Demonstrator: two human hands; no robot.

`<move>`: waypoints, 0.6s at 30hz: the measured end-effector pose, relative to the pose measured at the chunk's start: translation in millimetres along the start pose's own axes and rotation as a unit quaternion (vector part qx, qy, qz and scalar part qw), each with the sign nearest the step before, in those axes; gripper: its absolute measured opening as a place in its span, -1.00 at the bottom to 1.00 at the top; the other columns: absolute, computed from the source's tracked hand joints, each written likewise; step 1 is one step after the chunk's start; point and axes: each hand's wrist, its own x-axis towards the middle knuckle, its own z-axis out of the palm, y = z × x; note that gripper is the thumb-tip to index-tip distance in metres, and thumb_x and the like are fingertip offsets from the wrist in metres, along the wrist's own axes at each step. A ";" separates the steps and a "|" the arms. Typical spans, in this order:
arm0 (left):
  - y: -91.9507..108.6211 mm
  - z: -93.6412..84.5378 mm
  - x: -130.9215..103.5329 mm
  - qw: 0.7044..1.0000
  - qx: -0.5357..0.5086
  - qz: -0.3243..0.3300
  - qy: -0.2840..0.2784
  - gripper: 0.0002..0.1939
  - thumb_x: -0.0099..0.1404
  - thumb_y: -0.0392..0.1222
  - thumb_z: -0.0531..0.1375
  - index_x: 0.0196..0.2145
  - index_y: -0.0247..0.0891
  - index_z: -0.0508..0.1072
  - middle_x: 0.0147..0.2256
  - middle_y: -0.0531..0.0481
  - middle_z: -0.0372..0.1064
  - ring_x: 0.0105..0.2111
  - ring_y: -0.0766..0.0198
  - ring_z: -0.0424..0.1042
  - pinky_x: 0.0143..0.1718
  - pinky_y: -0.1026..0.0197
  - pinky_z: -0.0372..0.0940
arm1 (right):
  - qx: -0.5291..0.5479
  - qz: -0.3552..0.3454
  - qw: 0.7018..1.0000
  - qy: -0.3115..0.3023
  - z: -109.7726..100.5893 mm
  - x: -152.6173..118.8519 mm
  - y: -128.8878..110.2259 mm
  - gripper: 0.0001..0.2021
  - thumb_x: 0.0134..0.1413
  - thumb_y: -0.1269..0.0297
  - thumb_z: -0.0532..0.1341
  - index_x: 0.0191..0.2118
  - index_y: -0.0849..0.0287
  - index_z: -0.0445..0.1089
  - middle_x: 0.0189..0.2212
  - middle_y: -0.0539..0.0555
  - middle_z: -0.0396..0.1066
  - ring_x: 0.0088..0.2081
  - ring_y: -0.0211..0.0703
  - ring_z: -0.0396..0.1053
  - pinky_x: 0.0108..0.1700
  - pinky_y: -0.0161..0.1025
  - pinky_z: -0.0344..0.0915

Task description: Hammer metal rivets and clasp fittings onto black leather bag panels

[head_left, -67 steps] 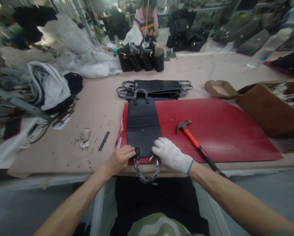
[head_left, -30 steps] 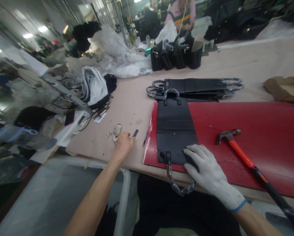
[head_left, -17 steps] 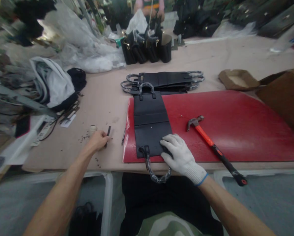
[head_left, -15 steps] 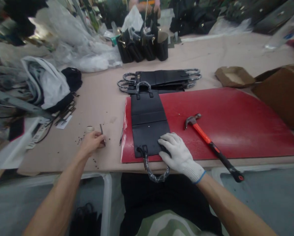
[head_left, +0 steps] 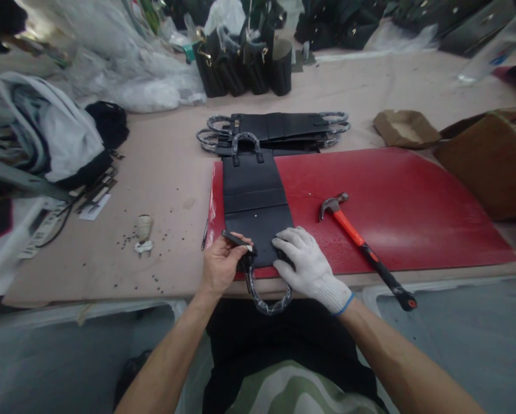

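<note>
A black leather bag panel (head_left: 258, 198) lies flat, partly on the red board (head_left: 387, 213), with a plastic-wrapped handle at each end. The near handle (head_left: 270, 307) hangs past the table edge. My bare left hand (head_left: 224, 261) pinches a short dark metal punch (head_left: 234, 237) over the panel's near-left corner, by the handle tab. Its tip is hidden by the fingers. My right hand (head_left: 305, 261), in a white knitted glove, rests with fingers extended on the panel's near-right corner. Right of that hand lies a claw hammer (head_left: 356, 233) with a red and black grip.
More black panels (head_left: 279, 129) are stacked behind the board. Black bags (head_left: 244, 69) stand farther back. Brown cardboard boxes (head_left: 406, 129) sit at right. On the left are small black bits and a whitish spool-like object (head_left: 144, 227). A thin pen-like tool (head_left: 205, 234) lies beside the board.
My left hand has moved right from beside the spool-like object to the panel's near-left corner, carrying the punch. My right hand stays on the panel. The view has shifted slightly.
</note>
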 end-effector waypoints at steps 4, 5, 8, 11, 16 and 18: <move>-3.7 2.9 -3.1 0.998 0.045 0.042 -0.009 -0.82 0.27 -0.17 0.33 -0.19 -0.28 0.53 -0.22 -0.09 0.62 -0.19 0.19 0.62 -0.05 0.15 0.53 | 0.004 0.006 1.000 0.000 -0.1 0.5 -0.9 -0.65 0.17 0.32 0.28 0.08 0.16 0.44 0.09 0.21 0.39 0.17 0.21 0.25 0.33 0.28 0.16; -4.2 2.9 -4.1 0.998 0.048 0.049 -0.010 -0.84 0.28 -0.18 0.32 -0.19 -0.28 0.54 -0.21 -0.08 0.61 -0.19 0.20 0.62 -0.06 0.17 0.53 | 0.004 0.006 1.000 0.001 -0.3 0.6 -1.1 -0.65 0.17 0.33 0.29 0.08 0.17 0.44 0.09 0.21 0.39 0.17 0.21 0.25 0.33 0.27 0.16; -5.9 2.9 -6.3 0.995 0.066 0.067 -0.014 -0.85 0.30 -0.20 0.31 -0.18 -0.28 0.54 -0.21 -0.08 0.62 -0.18 0.19 0.62 -0.05 0.17 0.53 | 0.005 0.005 1.000 0.003 -0.7 0.5 -1.1 -0.65 0.16 0.34 0.30 0.08 0.18 0.44 0.10 0.21 0.39 0.17 0.20 0.25 0.34 0.25 0.15; -7.0 3.0 -7.1 0.992 0.096 0.079 -0.014 -0.85 0.30 -0.19 0.30 -0.18 -0.27 0.54 -0.21 -0.09 0.62 -0.19 0.17 0.63 -0.06 0.15 0.54 | 0.008 0.005 1.000 0.002 -0.9 0.4 -1.0 -0.64 0.15 0.34 0.30 0.08 0.18 0.44 0.11 0.22 0.39 0.17 0.20 0.26 0.35 0.25 0.14; -7.9 2.6 -7.1 0.990 0.110 0.086 -0.018 -0.86 0.32 -0.17 0.29 -0.20 -0.26 0.55 -0.21 -0.08 0.62 -0.19 0.16 0.62 -0.07 0.13 0.54 | 0.013 0.012 1.000 0.000 -1.4 0.9 -1.7 -0.63 0.14 0.33 0.30 0.08 0.17 0.44 0.10 0.21 0.39 0.17 0.21 0.26 0.34 0.25 0.16; -9.3 1.7 -6.9 0.989 0.115 0.089 -0.022 -0.87 0.34 -0.18 0.29 -0.19 -0.26 0.54 -0.20 -0.09 0.62 -0.18 0.15 0.62 -0.04 0.12 0.53 | 0.017 0.011 1.000 0.003 -1.3 0.8 -1.8 -0.63 0.14 0.34 0.31 0.08 0.16 0.44 0.10 0.21 0.40 0.16 0.20 0.26 0.34 0.26 0.15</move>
